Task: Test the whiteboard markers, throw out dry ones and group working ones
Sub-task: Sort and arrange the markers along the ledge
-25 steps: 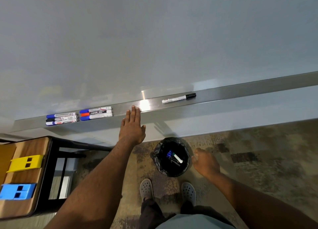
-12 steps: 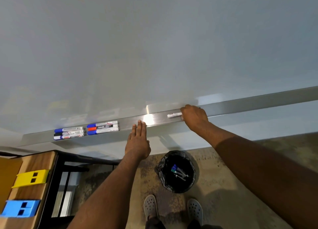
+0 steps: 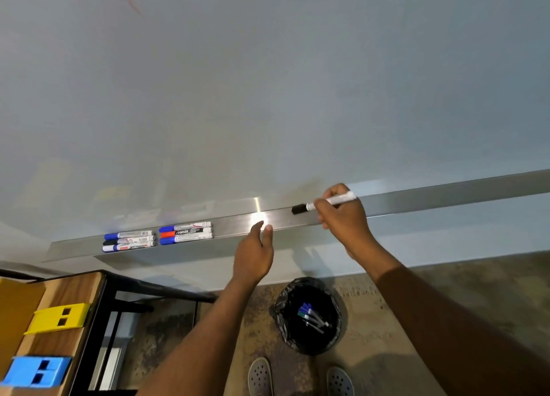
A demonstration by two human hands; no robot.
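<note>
My right hand (image 3: 345,217) grips a white marker with a black cap (image 3: 324,202), lifted just above the metal whiteboard tray (image 3: 431,196), cap pointing left. My left hand (image 3: 253,255) hovers below the tray's front edge, fingers loosely apart, holding nothing. Two groups of capped markers lie on the tray at the left: one group (image 3: 129,241) with blue and black caps, another (image 3: 186,232) with blue and red caps. A black-lined bin (image 3: 308,316) on the floor holds several discarded markers. The whiteboard (image 3: 268,98) fills the upper view, with a faint red stroke at the top left.
A wooden table with black frame (image 3: 68,300) stands at the lower left, carrying a yellow block (image 3: 58,318) and a blue block (image 3: 35,372). My feet in grey shoes (image 3: 260,377) stand on the patterned floor beside the bin.
My right hand rose from beside the bin to the tray, closed on the black-capped marker and lifted it, turning its cap to the left. My left hand stayed below the tray's front edge.
</note>
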